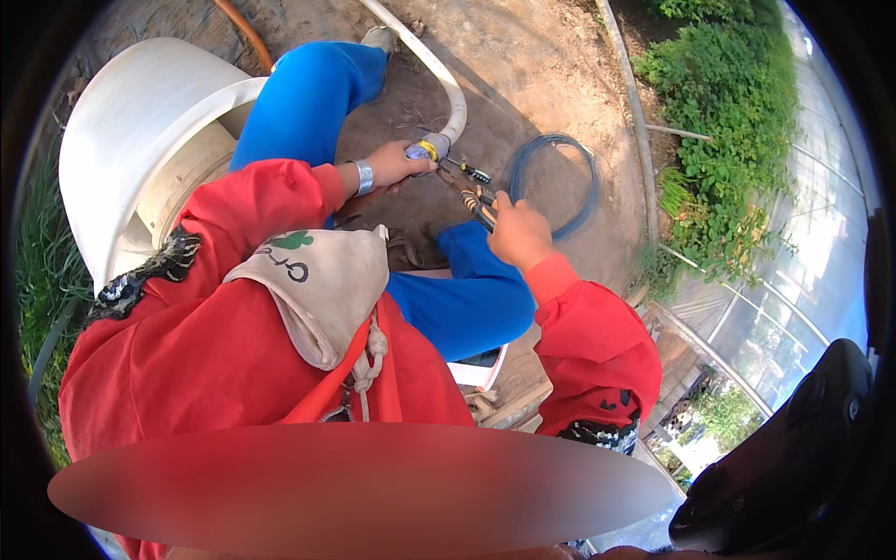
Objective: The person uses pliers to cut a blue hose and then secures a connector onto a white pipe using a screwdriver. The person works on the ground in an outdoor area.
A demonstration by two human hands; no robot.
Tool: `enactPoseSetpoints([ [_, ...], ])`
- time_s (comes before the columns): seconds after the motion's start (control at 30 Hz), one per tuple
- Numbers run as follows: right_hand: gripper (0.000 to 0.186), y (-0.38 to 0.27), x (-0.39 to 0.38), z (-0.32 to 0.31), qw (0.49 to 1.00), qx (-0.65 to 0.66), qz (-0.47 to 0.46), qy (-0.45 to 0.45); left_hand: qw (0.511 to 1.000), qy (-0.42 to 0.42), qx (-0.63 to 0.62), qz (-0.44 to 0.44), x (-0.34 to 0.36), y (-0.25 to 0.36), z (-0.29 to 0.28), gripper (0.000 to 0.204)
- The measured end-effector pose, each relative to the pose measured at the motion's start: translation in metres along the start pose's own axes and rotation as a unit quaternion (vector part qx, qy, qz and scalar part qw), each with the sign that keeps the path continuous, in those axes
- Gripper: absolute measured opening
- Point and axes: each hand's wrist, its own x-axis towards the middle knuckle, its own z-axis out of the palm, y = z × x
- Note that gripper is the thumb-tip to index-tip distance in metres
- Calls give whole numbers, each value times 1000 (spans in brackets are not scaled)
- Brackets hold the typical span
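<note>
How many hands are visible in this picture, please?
2: the left hand grips the white hose near its end; the right hand holds pliers.

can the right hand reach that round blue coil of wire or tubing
Probably yes: the coil looks beside the right hand, nothing visibly between, though that hand, gripping a black-handled metal plier-like tool, may need freeing.

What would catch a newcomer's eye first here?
The bright red jacket fills the lower middle, with blue trousers above it. Just above centre, the left hand grips a pale hose's end; the right hand holds a pliers-like tool. A bluish coil lies to its right.
</note>
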Motion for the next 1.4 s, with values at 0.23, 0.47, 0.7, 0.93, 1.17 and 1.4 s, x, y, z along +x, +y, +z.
enactPoseSetpoints([
  [0.23,63,32,12,-54,955,161,-116,-222,997,-79,-5,24,-40,15,-20,51],
  [0.47,63,80,80,-44,737,393,-126,-536,992,-122,-25,21,-50,22,-26,57],
  [0.7,56,80,40,-12,863,443,-149,-191,997,-54,-45,20,-41,29,-16,49],
  [0.93,33,57,-5,-6,871,421,-96,-235,993,-59,-76,75,-32,28,-17,43],
  [1.17,52,27,-64,35,953,-12,-5,303,994,-50,-87,39,-31,40,-22,44],
  [1.4,45,57,-35,2,953,298,-59,12,995,-46,-68,61,-34,41,-16,39],
])
